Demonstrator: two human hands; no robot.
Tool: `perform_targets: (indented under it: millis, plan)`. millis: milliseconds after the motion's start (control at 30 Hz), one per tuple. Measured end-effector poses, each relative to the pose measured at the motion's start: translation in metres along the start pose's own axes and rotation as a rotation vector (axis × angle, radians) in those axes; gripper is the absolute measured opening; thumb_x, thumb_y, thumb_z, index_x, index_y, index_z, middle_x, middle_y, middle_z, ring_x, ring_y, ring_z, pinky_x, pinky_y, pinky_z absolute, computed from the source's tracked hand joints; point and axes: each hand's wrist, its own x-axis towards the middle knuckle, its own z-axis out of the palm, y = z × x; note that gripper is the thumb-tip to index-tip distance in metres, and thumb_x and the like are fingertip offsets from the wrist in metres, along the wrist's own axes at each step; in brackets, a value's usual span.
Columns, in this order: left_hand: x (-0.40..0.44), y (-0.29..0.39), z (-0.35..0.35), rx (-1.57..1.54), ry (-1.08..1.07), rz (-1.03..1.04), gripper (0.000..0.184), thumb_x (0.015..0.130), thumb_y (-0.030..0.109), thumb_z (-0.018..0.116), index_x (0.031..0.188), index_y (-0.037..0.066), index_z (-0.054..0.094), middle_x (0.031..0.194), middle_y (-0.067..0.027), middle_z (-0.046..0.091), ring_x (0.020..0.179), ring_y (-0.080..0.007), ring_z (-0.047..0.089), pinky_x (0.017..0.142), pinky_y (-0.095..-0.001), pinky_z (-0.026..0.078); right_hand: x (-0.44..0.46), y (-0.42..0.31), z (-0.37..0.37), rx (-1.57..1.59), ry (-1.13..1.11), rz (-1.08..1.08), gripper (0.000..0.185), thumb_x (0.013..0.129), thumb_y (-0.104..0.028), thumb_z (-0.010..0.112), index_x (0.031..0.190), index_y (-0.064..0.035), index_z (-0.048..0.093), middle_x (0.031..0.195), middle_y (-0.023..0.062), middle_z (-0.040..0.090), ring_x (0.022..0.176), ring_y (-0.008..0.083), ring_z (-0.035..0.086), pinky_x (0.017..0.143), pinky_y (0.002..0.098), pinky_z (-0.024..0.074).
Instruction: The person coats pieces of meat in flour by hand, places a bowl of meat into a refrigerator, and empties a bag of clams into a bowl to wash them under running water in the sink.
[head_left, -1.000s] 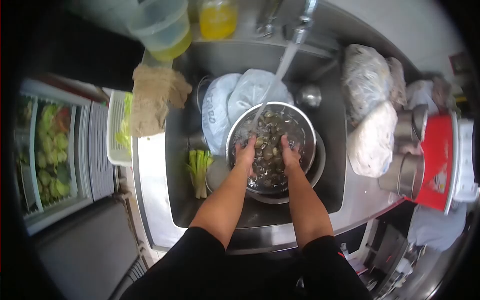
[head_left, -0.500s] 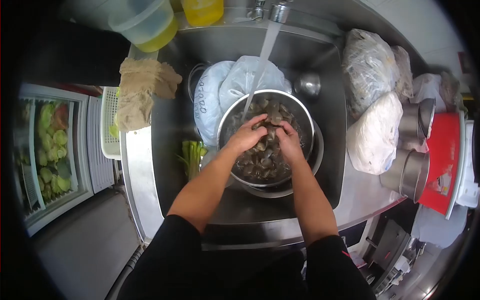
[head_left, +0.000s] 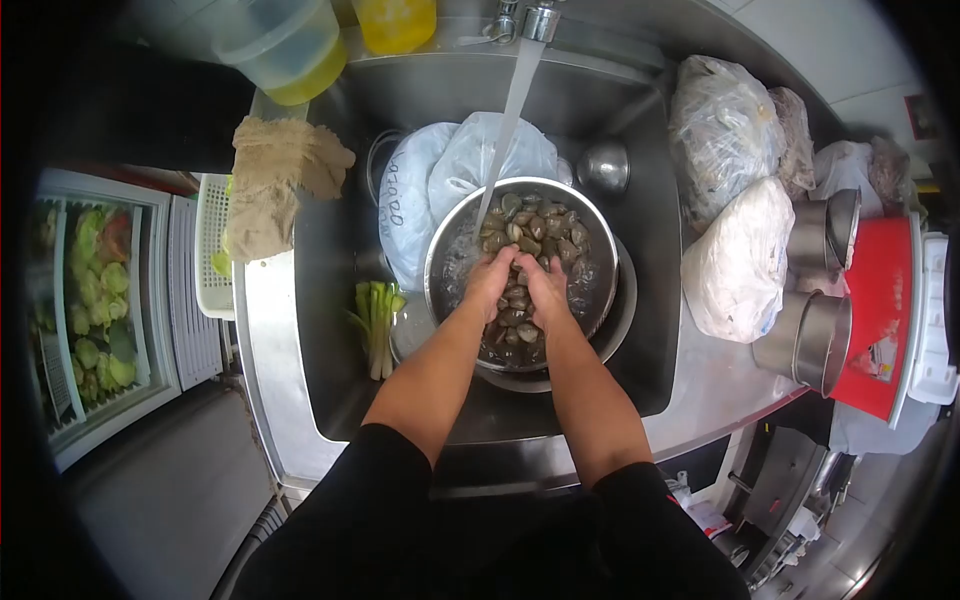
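Note:
A round metal bowl [head_left: 606, 290] in the sink holds water and several brown clams [head_left: 540, 228]. Water pours from the tap [head_left: 540, 22] into the bowl's left side. My left hand [head_left: 487, 278] and my right hand [head_left: 543, 287] are together in the middle of the bowl, thumbs almost touching, with fingers curled under a heap of clams. The fingertips are hidden by the clams. Beneath the bowl is a wider metal basin [head_left: 626, 300].
Tied white bags [head_left: 405, 205] lie behind the bowl, green stalks [head_left: 377, 325] to its left. A brown cloth [head_left: 270, 190] hangs over the left rim. Filled plastic bags [head_left: 742, 262] and metal pots [head_left: 822, 345] stand on the right. A clear bucket [head_left: 285, 50] is at the back left.
My hands were apart in the water, then came together and scooped clams toward the middle. The clams are heaped higher at the back. The view has shifted a little.

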Motion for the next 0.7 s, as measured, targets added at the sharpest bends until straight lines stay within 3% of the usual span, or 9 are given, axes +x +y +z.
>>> perform_targets:
  millis: [100,133,233,367,400,500,533,667,700]
  plan:
    - [-0.003,-0.001,0.004,0.122,-0.026,0.191,0.066,0.085,0.046,0.062,0.133,0.003,0.051,0.125,-0.0190,0.059,0.114,-0.0279,0.057,0.092,-0.0398,0.047,-0.017,-0.028,-0.009,0.017,-0.099,-0.083,0.054,0.073,-0.027,0.076,0.121,-0.0054,0.061,0.119,0.0172,0.059,0.102,0.0235,0.058,0.084,0.0341,0.0492]
    - [-0.038,0.020,0.011,0.171,-0.016,0.177,0.062,0.088,0.042,0.059,0.133,0.001,0.050,0.124,-0.0187,0.060,0.115,-0.0273,0.056,0.094,-0.0352,0.045,-0.017,-0.027,-0.007,0.110,-0.060,-0.160,0.031,0.076,-0.017,0.073,0.103,-0.0039,0.066,0.099,0.0115,0.066,0.090,0.0196,0.059,0.080,0.0314,0.0483]
    - [-0.027,0.018,0.011,0.157,-0.146,0.362,0.062,0.088,0.039,0.058,0.135,0.000,0.048,0.130,-0.0181,0.057,0.120,-0.0268,0.053,0.099,-0.0331,0.041,-0.013,-0.036,-0.020,0.056,-0.143,-0.368,0.030,0.076,-0.015,0.074,0.103,-0.0050,0.066,0.098,0.0107,0.066,0.090,0.0186,0.060,0.079,0.0309,0.0483]
    - [-0.010,0.038,-0.004,0.546,-0.401,0.450,0.069,0.088,0.035,0.050,0.145,0.000,0.037,0.145,-0.0209,0.045,0.135,-0.0308,0.041,0.110,-0.0353,0.031,-0.011,-0.038,-0.028,-0.342,-0.056,-0.570,0.040,0.074,-0.014,0.079,0.110,-0.0046,0.063,0.115,0.0094,0.061,0.101,0.0184,0.058,0.086,0.0316,0.0477]
    - [-0.036,0.052,-0.003,0.699,-0.254,0.518,0.070,0.087,0.036,0.048,0.146,-0.002,0.036,0.145,-0.0228,0.043,0.137,-0.0344,0.039,0.112,-0.0363,0.030,-0.023,-0.049,-0.029,-0.367,-0.109,-0.557,0.046,0.075,-0.019,0.080,0.115,-0.0042,0.062,0.121,0.0116,0.059,0.106,0.0205,0.058,0.092,0.0332,0.0463]
    - [-0.052,0.074,-0.020,1.031,-0.226,0.544,0.065,0.091,0.030,0.050,0.147,0.001,0.034,0.142,-0.0170,0.049,0.118,-0.0266,0.054,0.101,-0.0346,0.041,-0.041,-0.070,-0.037,-0.688,-0.098,-0.666,0.045,0.077,-0.020,0.079,0.115,-0.0028,0.062,0.121,0.0125,0.058,0.107,0.0231,0.058,0.094,0.0349,0.0458]
    - [-0.053,0.080,-0.026,0.975,-0.250,0.508,0.057,0.092,0.028,0.051,0.142,0.000,0.042,0.135,-0.0150,0.053,0.113,-0.0266,0.057,0.095,-0.0361,0.046,-0.030,-0.065,-0.040,-0.713,-0.064,-0.765,0.033,0.083,-0.016,0.074,0.110,-0.0005,0.064,0.109,0.0108,0.064,0.098,0.0192,0.062,0.086,0.0316,0.0492]
    - [-0.057,0.084,-0.033,0.300,-0.201,0.296,0.040,0.097,0.029,0.051,0.127,0.003,0.051,0.120,-0.0109,0.058,0.110,-0.0250,0.057,0.093,-0.0370,0.049,-0.032,-0.082,-0.044,-0.299,-0.077,-0.448,0.017,0.092,-0.012,0.064,0.103,0.0011,0.064,0.079,0.0036,0.067,0.071,0.0092,0.062,0.066,0.0228,0.0486]
    - [-0.058,0.084,-0.033,0.301,-0.204,0.297,0.040,0.097,0.029,0.051,0.127,0.003,0.051,0.120,-0.0109,0.058,0.110,-0.0250,0.057,0.093,-0.0370,0.049,-0.030,-0.079,-0.045,-0.284,-0.077,-0.479,0.017,0.092,-0.012,0.064,0.103,0.0008,0.064,0.083,0.0052,0.068,0.076,0.0110,0.063,0.069,0.0243,0.0496]
